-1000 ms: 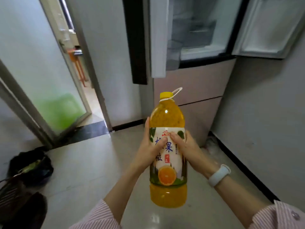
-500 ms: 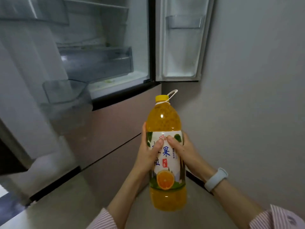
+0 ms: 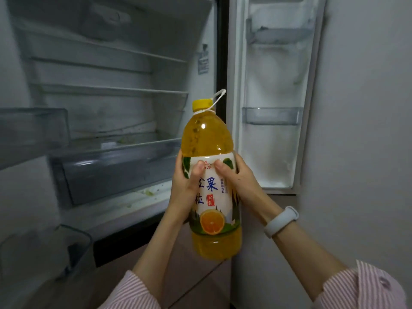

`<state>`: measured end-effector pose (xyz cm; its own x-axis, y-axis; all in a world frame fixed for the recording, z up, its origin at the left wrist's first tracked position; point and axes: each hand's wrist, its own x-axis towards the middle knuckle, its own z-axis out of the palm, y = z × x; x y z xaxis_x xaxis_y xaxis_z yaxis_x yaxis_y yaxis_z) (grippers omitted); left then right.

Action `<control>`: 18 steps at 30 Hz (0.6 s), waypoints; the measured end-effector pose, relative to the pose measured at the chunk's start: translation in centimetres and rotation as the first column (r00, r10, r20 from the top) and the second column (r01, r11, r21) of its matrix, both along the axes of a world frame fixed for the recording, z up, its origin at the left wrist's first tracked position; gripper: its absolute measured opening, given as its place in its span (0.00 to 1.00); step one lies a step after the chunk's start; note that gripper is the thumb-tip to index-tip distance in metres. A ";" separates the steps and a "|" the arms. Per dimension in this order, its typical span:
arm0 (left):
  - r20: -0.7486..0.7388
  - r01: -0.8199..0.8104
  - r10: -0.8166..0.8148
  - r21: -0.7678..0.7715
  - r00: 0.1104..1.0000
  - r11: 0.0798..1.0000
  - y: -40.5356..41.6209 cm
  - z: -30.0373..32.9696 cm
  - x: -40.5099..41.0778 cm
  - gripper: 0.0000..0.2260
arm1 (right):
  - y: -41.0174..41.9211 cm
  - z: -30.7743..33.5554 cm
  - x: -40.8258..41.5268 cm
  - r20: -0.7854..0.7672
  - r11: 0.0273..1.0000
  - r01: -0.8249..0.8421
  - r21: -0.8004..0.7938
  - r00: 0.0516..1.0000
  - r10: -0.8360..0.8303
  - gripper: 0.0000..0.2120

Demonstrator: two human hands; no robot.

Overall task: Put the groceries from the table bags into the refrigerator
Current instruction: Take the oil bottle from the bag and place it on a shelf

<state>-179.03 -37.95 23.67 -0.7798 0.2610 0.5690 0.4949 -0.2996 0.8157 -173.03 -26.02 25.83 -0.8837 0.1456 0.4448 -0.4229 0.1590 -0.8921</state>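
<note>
the bottle (image 3: 210, 175) of orange drink is upright, held in the air in front of the open refrigerator (image 3: 107, 103), at the level of the lower shelves and not yet inside. it carries a yellow cap (image 3: 202, 105) with a white plastic loop (image 3: 219, 98) at the neck, and a white label (image 3: 211, 192) printed with blue characters and an orange slice.

the left hand (image 3: 186, 188) grips the left side of the bottle at the label, fingers curled behind it and the thumb laid across the front. the right hand (image 3: 239, 181) grips the right side in the same way, its thumb tip close to the left thumb on the label. both hands are closed on the bottle. a white wristband (image 3: 281, 220) sits on the right wrist. both forearms come out of pink striped sleeves (image 3: 361, 288).

behind the bottle, to the left, the refrigerator interior shows glass shelves (image 3: 111, 90) and a clear drawer (image 3: 116, 168) below them. small green scraps lie on the floor of the compartment in front of the drawer. the right door (image 3: 276, 74) stands open just right of the bottle, with a clear door bin (image 3: 272, 115) at mid height and another higher up. the left door's clear bins (image 3: 33, 130) show at the left edge. a plain wall (image 3: 367, 130) is at the far right.
</note>
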 end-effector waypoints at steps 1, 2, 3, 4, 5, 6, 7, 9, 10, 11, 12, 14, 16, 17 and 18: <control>-0.035 -0.024 0.025 0.010 0.999 1.000 0.2 1.5 -1.6 0.36 | 0.3 1.4 -1.7 -0.031 1.000 -0.012 0.015 0.999 0.012 0.25; -0.067 -0.051 0.052 0.020 0.996 0.998 0.4 2.7 -3.1 0.36 | 0.7 2.5 -3.4 -0.056 0.999 -0.032 0.026 0.998 0.034 0.26; -0.111 -0.083 0.087 0.039 0.990 0.996 0.7 4.2 -5.0 0.37 | 1.2 3.9 -5.5 -0.092 0.997 -0.066 0.036 0.993 0.069 0.26; -0.150 -0.106 0.112 0.048 0.982 0.993 0.9 5.5 -6.5 0.37 | 1.5 5.0 -7.3 -0.123 0.994 -0.099 0.041 0.987 0.103 0.25; -0.178 -0.126 0.131 0.042 0.975 0.991 0.9 6.6 -7.5 0.37 | 1.7 5.9 -8.5 -0.144 0.991 -0.127 0.037 0.981 0.132 0.24; -0.218 -0.150 0.156 0.046 0.963 0.988 1.1 7.8 -8.7 0.37 | 2.0 7.0 -10.2 -0.176 0.987 -0.158 0.033 0.971 0.161 0.24; -0.266 -0.177 0.185 0.054 0.946 0.983 1.4 9.0 -10.1 0.38 | 2.5 8.0 -12.1 -0.218 0.982 -0.185 0.034 0.958 0.188 0.25; -0.345 -0.233 0.244 0.073 0.906 0.970 1.9 11.5 -12.9 0.39 | 3.4 10.1 -15.7 -0.301 0.974 -0.222 0.052 0.926 0.227 0.26; -0.379 -0.262 0.272 0.078 0.885 0.962 2.1 12.9 -14.3 0.40 | 3.6 11.3 -17.5 -0.339 0.968 -0.243 0.064 0.907 0.250 0.27; -0.412 -0.283 0.290 0.080 0.864 0.956 2.2 14.3 -15.7 0.41 | 3.9 12.4 -19.1 -0.376 0.961 -0.265 0.077 0.885 0.274 0.27; -0.444 -0.299 0.300 0.075 0.844 0.951 2.2 15.7 -16.8 0.43 | 4.1 13.5 -20.6 -0.410 0.955 -0.285 0.085 0.863 0.295 0.27; -0.521 -0.320 0.294 0.041 0.801 0.946 1.9 18.4 -18.6 0.48 | 4.5 15.9 -23.4 -0.469 0.941 -0.319 0.110 0.818 0.333 0.27; -0.597 -0.356 0.283 -0.005 0.751 0.935 1.3 21.0 -20.2 0.48 | 4.7 18.3 -25.7 -0.516 0.926 -0.342 0.158 0.772 0.373 0.32; -0.628 -0.376 0.279 -0.023 0.726 0.926 1.0 22.2 -20.8 0.48 | 4.7 19.3 -26.5 -0.526 0.919 -0.352 0.178 0.755 0.391 0.37; -0.659 -0.397 0.278 -0.035 0.699 0.917 0.7 23.4 -21.3 0.48 | 4.7 20.3 -27.2 -0.532 0.912 -0.361 0.197 0.742 0.408 0.43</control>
